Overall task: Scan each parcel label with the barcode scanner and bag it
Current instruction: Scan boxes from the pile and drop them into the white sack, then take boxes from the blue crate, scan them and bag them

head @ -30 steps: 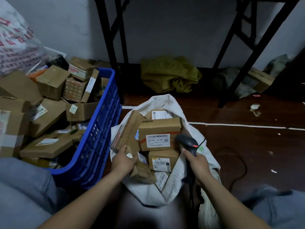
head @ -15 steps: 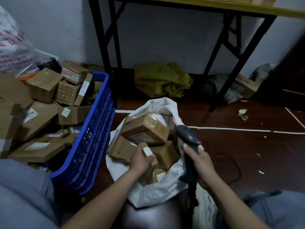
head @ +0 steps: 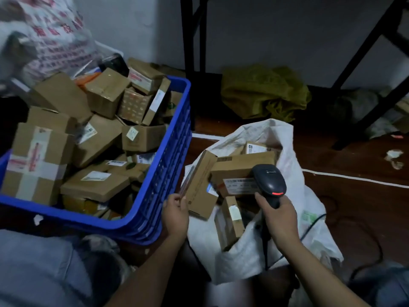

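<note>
My right hand is gripping the scanner over the white bag. Left hand is pinching, I think, a flat parcel just right of the blue crate.

Nothing can really be read: red print on the plastic bag and the parcel labels is blurred.
</note>
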